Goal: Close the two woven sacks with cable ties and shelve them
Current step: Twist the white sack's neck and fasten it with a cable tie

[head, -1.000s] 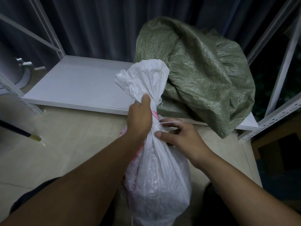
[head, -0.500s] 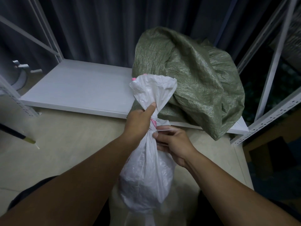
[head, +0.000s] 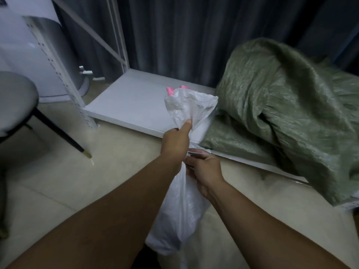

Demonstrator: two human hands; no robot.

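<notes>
A white woven sack point(head: 180, 214) with pink print hangs off the floor in front of the shelf. My left hand point(head: 175, 142) is closed around its gathered neck, thumb pointing up at the flared top. Just below and to the right, my right hand point(head: 204, 167) grips the neck too and pinches a thin white cable tie point(head: 196, 152) that runs across it. A green woven sack point(head: 281, 113) lies slumped on the right part of the low white shelf board point(head: 132, 101).
The rack's perforated white upright point(head: 60, 74) stands at the shelf's left front corner. A grey stool point(head: 15, 101) with dark legs stands at far left on the tiled floor. Dark curtains hang behind the rack.
The view has swung left and down, bringing the stool and left upright into sight. The white sack hangs lifted; both hands keep the same hold on its neck.
</notes>
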